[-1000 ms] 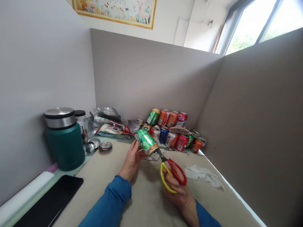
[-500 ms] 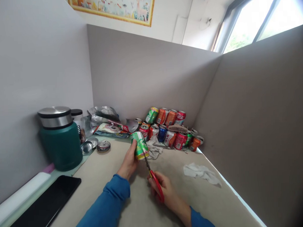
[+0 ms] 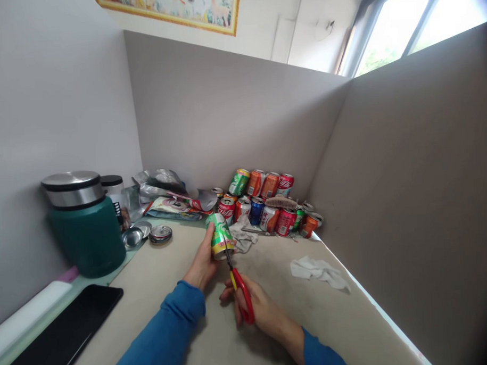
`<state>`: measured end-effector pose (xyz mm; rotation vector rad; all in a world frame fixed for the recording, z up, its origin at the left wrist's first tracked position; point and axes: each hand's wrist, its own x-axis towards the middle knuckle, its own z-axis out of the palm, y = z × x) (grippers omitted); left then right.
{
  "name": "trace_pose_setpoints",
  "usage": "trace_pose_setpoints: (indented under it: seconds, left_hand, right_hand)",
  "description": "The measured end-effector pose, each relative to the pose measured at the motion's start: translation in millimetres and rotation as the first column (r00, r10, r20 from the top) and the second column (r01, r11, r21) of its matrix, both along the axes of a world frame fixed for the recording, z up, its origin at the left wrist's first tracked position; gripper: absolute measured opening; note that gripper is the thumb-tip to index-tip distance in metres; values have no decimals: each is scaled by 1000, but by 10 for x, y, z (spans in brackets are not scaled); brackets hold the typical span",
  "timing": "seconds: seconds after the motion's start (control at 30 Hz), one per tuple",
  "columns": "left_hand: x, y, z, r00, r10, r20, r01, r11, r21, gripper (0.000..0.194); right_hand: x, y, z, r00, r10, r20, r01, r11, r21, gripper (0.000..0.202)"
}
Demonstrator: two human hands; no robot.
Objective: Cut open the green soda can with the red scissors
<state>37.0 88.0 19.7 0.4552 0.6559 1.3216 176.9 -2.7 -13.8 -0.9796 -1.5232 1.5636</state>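
Desk [image 3: 271, 288] inside grey partitions; green flask [image 3: 83, 230] at left, stack of drink cans [image 3: 268, 203] in the far corner. Left hand [image 3: 202, 264] grips a green can [image 3: 219, 235], held above the desk centre. Right hand [image 3: 259, 309] is closed through the handles of red scissors [image 3: 239, 281], blades at the can's near end. Judged step: cutting into the can's rim. Next move calls for a firm hold on the can and a steady squeeze.
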Motion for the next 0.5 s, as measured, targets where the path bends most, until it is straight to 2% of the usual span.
trace_pose_setpoints:
  seconds: [0.3, 0.5]
  left_hand:
    - [-14, -51, 30, 1000, 0, -10, 0, 1000, 12, 39]
    - [11, -65, 54, 996, 52, -66, -50, 998, 31, 35]
  right_hand:
    - [106, 50, 25, 984, 144, -107, -147, 989, -25, 72]
    - [34, 67, -111, 996, 9, -92, -14, 999, -51, 77]
